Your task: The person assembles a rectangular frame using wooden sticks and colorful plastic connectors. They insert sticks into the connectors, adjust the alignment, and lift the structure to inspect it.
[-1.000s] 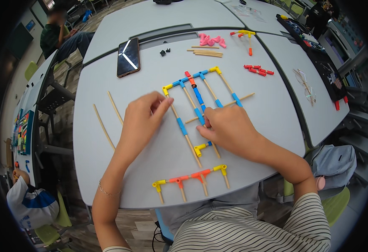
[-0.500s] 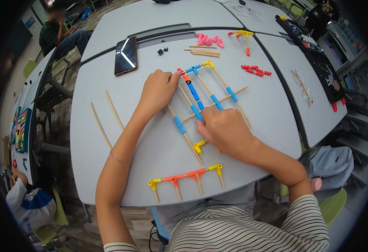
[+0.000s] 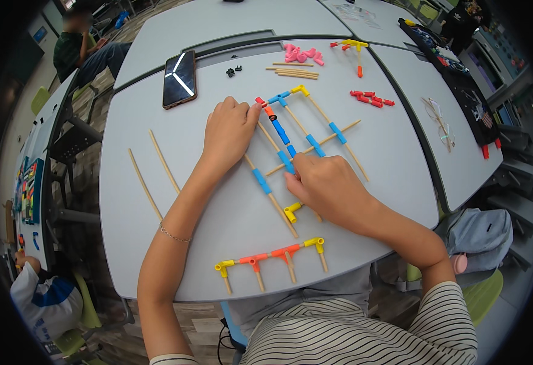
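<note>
A flat frame of wooden sticks joined by plastic connectors lies on the table between my hands. It has sky-blue sleeves point(image 3: 337, 132), a yellow elbow point(image 3: 301, 90) at its far corner and a crossing stick point(image 3: 348, 128). My left hand point(image 3: 231, 131) is closed on the frame's far left corner, with the thumb by a red connector point(image 3: 260, 101); the part under its fingers is hidden. Closer to me, my right hand point(image 3: 327, 185) grips the frame beside a blue sleeve point(image 3: 285, 162), covering the stick there. Between them runs a row of darker blue pieces point(image 3: 280, 132). A yellow elbow point(image 3: 291, 212) lies below my right hand.
Nearest me lies a second assembly with orange tees point(image 3: 284, 250) and short sticks. Two loose sticks point(image 3: 145, 182) are at left. Farther off are a phone point(image 3: 180, 79), black bits point(image 3: 232, 71), pink connectors point(image 3: 303, 55), sticks point(image 3: 298, 75), red connectors point(image 3: 371, 98) and a yellow-red piece point(image 3: 357, 45).
</note>
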The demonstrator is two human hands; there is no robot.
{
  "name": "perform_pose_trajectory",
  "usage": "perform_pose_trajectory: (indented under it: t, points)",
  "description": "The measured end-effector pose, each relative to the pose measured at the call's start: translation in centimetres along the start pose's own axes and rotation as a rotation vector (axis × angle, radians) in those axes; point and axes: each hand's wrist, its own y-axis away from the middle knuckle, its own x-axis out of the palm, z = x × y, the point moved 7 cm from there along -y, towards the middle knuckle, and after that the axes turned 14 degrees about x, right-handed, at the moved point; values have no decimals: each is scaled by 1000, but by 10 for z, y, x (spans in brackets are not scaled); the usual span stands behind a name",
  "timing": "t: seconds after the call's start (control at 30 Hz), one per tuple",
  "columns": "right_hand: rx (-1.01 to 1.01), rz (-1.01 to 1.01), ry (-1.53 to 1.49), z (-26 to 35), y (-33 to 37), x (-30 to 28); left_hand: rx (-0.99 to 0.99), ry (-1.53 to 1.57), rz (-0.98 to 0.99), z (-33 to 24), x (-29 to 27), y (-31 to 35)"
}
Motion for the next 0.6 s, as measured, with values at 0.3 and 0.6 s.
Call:
perform_pose_trajectory:
  t: [0.3, 0.6]
  points:
    - [-124, -81, -18, 28, 10, -10, -54, 40, -10, 2, -6, -3]
    - [-30, 77, 132, 37, 2, 9, -179, 38, -66, 2, -12, 0]
